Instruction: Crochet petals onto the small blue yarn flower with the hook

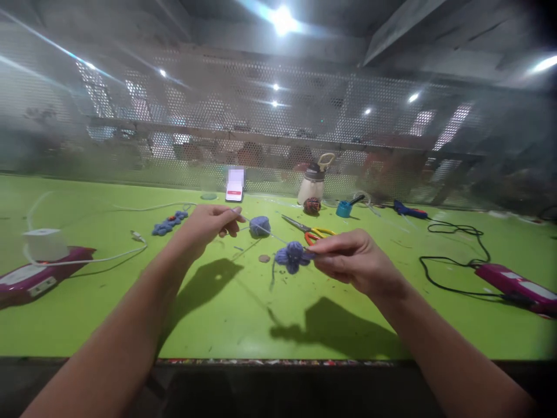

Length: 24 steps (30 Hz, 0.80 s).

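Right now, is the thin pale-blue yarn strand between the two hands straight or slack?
Straight: the strand runs without visible sag from the left hand to the purple-blue yarn flower in the right hand.

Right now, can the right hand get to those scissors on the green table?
Probably yes: the scissors lie just beyond the right hand, and nothing seems to block them. But that hand is pinching the purple yarn flower, so it may need to let go first.
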Motion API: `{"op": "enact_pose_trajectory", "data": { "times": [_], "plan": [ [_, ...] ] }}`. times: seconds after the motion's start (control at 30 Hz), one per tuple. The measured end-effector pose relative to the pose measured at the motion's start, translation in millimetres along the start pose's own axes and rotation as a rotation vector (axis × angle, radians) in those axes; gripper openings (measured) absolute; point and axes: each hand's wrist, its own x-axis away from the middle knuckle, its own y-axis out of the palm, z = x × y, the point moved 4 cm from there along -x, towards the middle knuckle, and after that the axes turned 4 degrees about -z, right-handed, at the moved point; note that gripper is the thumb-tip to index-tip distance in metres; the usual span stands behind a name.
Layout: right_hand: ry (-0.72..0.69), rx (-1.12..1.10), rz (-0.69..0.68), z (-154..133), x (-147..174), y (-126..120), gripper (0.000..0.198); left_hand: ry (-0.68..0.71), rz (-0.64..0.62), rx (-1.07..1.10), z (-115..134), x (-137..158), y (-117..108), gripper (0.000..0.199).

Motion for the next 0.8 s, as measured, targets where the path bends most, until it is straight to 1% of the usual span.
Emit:
{"op": "enact_pose_trajectory", "data": {
  "times": [0.1,0.17,0.23,0.27,0.3,0.33,0.37,0.4,0.47,0.5,0.53,0.57,0.6,0.63,0.67,0.7,0.73,0.77,0.8],
  "plan": [
    [0.019,0.063,-0.033,-3,2,-4,0.016,0.051,-0.143,0.118,14,9,5,0.036],
    [0.022,0.105,-0.068,-5,2,-3,0.015,0.106,-0.254,0.226,27,19,15,0.046],
    [0.025,0.116,-0.107,-6,1,0,0.014,0.168,-0.346,0.399,39,29,25,0.049],
    [0.027,0.114,-0.121,-5,0,1,0.014,0.189,-0.358,0.446,44,34,28,0.051],
    [0.025,0.110,-0.132,-5,-1,2,0.014,0.205,-0.367,0.499,46,37,31,0.051],
    [0.020,0.107,-0.138,-3,-2,2,0.014,0.179,-0.377,0.560,47,38,34,0.041],
    [0.014,0.106,-0.141,-2,-3,2,0.015,0.144,-0.367,0.547,45,38,36,0.026],
    [0.006,0.105,-0.143,0,-4,2,0.015,0.113,-0.356,0.486,41,37,37,0.026],
    [-0.003,0.101,-0.144,3,-5,0,0.017,0.095,-0.275,0.207,34,31,36,0.061],
    [-0.004,0.097,-0.145,5,-5,-1,0.018,0.111,-0.219,0.029,32,27,34,0.064],
    [-0.003,0.093,-0.143,6,-5,-3,0.019,0.126,-0.126,-0.124,30,24,30,0.051],
    [0.000,0.087,-0.139,8,-6,-4,0.019,0.111,-0.067,-0.234,28,22,28,0.030],
    [0.005,0.080,-0.134,9,-6,-5,0.019,0.075,-0.064,-0.276,26,20,28,0.013],
    [0.012,0.073,-0.129,10,-6,-5,0.018,0.040,-0.117,-0.218,24,20,29,0.021],
    [0.018,0.065,-0.127,10,-7,-5,0.018,0.021,-0.203,-0.099,24,21,33,0.033],
    [0.025,0.057,-0.126,11,-7,-5,0.017,0.024,-0.296,0.053,26,23,37,0.040],
    [0.033,0.050,-0.123,13,-8,-4,0.017,0.059,-0.378,0.248,29,26,40,0.044],
    [0.043,0.044,-0.120,14,-8,-3,0.017,0.094,-0.421,0.353,32,29,43,0.046],
    [0.052,0.038,-0.114,16,-9,-2,0.016,0.124,-0.429,0.434,34,32,44,0.047]
  ]
}}
